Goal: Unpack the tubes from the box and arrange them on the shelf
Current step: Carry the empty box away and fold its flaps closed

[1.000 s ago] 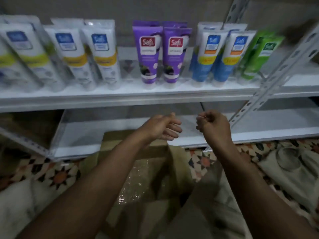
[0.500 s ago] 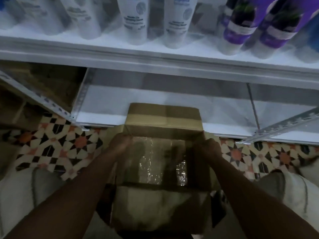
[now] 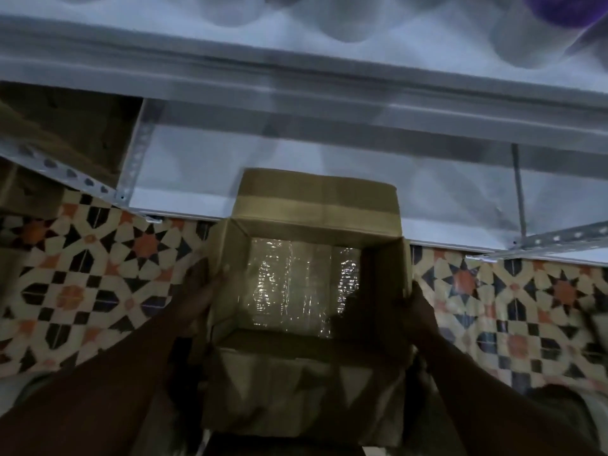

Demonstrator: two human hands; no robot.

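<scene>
An open brown cardboard box (image 3: 316, 199) stands on the floor before the shelf, flaps spread. Inside I see only its bottom with shiny clear tape (image 3: 289, 291); no tube shows in it. My left hand (image 3: 200, 291) holds the box's left wall, thumb at the rim. My right hand (image 3: 421, 311) holds the right wall, its fingers mostly hidden in shadow. Along the top edge, blurred bases of white tubes (image 3: 345, 24) and a purple tube (image 3: 559, 8) stand on the upper shelf (image 3: 296, 70).
The lower white shelf board (image 3: 197, 169) lies just behind the box. A slotted metal strut (image 3: 552, 240) crosses at the right, another slotted strut (image 3: 65, 172) at the left. Patterned floor tiles (image 3: 98, 274) flank the box. Brown cardboard (image 3: 65, 126) sits at the far left.
My view dropped from the tubes on the shelf to the box. Both hands went from mid-air down to the box's two sides and hold them.
</scene>
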